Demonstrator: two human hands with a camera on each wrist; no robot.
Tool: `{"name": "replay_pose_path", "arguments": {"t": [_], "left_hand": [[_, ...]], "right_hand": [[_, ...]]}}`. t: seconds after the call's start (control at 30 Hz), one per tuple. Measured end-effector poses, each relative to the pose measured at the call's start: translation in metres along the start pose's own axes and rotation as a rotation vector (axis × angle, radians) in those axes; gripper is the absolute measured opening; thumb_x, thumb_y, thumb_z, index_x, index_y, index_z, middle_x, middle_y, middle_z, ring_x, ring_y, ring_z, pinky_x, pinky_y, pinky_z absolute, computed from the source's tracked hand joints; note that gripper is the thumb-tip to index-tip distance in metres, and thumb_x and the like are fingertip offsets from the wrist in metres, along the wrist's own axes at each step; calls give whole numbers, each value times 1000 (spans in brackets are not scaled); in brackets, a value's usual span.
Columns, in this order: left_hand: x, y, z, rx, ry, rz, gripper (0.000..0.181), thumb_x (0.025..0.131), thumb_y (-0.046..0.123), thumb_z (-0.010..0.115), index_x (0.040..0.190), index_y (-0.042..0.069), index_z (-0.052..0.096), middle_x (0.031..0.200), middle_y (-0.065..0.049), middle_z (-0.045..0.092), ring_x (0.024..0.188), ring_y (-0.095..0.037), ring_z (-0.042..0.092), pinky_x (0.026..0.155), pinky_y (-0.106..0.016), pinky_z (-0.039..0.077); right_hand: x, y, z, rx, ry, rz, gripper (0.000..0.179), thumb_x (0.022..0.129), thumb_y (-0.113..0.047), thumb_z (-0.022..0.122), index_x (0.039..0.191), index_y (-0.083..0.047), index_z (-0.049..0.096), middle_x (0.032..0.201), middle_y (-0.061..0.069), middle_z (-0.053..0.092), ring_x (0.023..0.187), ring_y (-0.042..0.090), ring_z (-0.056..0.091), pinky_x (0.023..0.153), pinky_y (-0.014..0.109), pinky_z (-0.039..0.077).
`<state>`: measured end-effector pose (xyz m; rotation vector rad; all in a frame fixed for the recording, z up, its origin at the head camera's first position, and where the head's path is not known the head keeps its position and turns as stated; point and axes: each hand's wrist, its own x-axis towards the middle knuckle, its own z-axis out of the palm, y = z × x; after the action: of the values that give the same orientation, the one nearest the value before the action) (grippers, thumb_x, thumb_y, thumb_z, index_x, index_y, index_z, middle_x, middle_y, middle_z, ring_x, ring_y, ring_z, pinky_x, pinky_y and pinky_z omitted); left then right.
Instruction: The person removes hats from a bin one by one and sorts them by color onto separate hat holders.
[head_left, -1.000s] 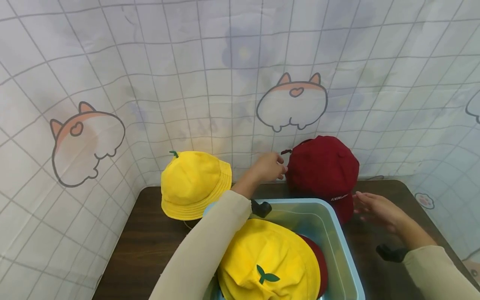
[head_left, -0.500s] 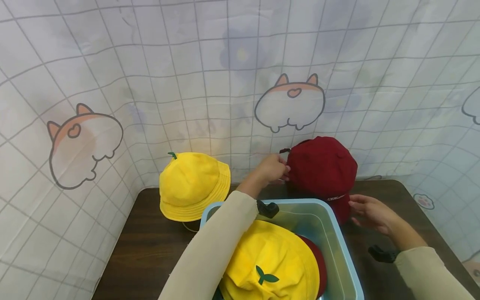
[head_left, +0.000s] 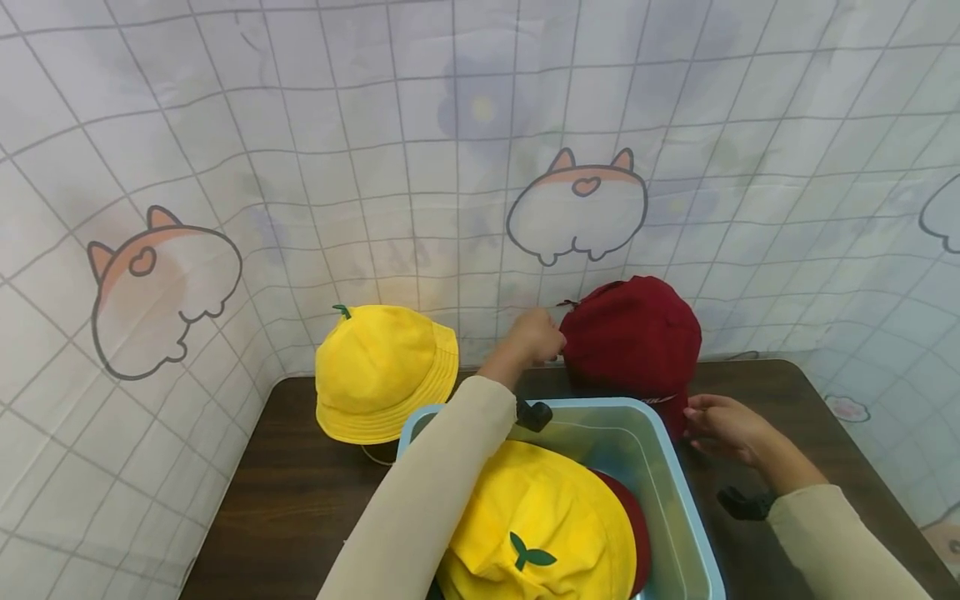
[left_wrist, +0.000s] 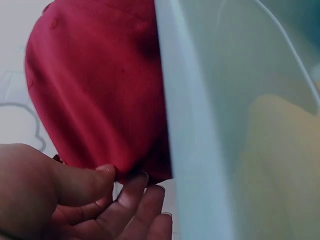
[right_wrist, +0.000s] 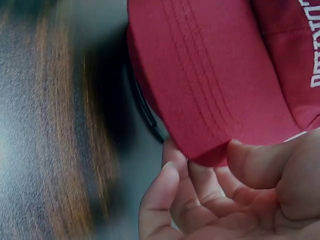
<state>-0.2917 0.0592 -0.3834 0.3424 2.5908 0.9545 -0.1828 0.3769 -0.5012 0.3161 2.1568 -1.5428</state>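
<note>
Cap [head_left: 633, 333] of dark red cloth sits just past the far right corner of the tub [head_left: 671, 492]; what bears its weight we cannot tell. The left hand [head_left: 534, 333], past the tub's far rim, pinches the cap's lower edge between thumb and fingers. The right hand [head_left: 727, 425], beside the tub's far right corner, pinches the brim [right_wrist: 200, 90], thumb above and fingers below — a hold on opposite ends that, we judge, spares the soft crown from being squashed.

Inside the tub lies a yellow hat [head_left: 540, 500] with a green sprout [head_left: 531, 555], over something dark red [head_left: 635, 504]; we take them as stacked to save room. Another yellow hat [head_left: 378, 371] perches left of the tub's far left corner, its support mostly hidden.

Under the tub we see a dark table [head_left: 292, 500] with wood grain. Beyond and around the tub hangs a white sheet [head_left: 360, 108] — grid-lined, rippled, printed with cartoon animals [head_left: 577, 208] and pale flowers [head_left: 482, 108].
</note>
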Motion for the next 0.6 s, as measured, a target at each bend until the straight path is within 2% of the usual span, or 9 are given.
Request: {"name": "replay_pose_path", "arguments": {"t": [0.1, 0.2, 0.33, 0.47, 0.6], "left_hand": [[0, 4, 4, 112, 17, 11, 37, 97, 8, 52, 60, 9, 53, 65, -2, 52, 50, -16, 51, 47, -24, 43], [0, 7, 9, 183, 34, 22, 33, 97, 10, 53, 65, 7, 58, 71, -3, 56, 57, -17, 50, 49, -24, 41], [1, 10, 15, 183, 42, -6, 25, 96, 9, 54, 72, 6, 59, 78, -6, 57, 63, -19, 48, 50, -24, 40], [2, 13, 18, 174, 26, -20, 25, 96, 9, 52, 72, 5, 58, 81, -7, 59, 58, -19, 49, 47, -24, 40], [3, 15, 20, 159, 15, -28, 26, 96, 10, 51, 72, 5, 57, 83, -9, 61, 53, -19, 50, 45, -24, 41]], "right_hand": [[2, -1, 2, 20, 4, 9, 45, 110, -17, 43, 145, 10, 36, 118, 11, 64, 103, 23, 61, 86, 35, 59], [4, 0, 5, 40, 1, 5, 44, 110, -15, 41, 144, 12, 34, 112, 8, 64, 101, 22, 61, 85, 34, 60], [7, 3, 8, 71, -7, 2, 43, 110, -14, 40, 143, 12, 33, 105, 5, 62, 97, 19, 60, 85, 34, 60], [7, 3, 11, 61, 18, 23, 41, 111, -15, 39, 142, 10, 35, 104, 5, 60, 97, 20, 58, 83, 34, 59], [4, 1, 12, 28, 42, 38, 41, 111, -19, 40, 142, 9, 39, 110, 6, 61, 103, 22, 57, 84, 35, 57]]}}
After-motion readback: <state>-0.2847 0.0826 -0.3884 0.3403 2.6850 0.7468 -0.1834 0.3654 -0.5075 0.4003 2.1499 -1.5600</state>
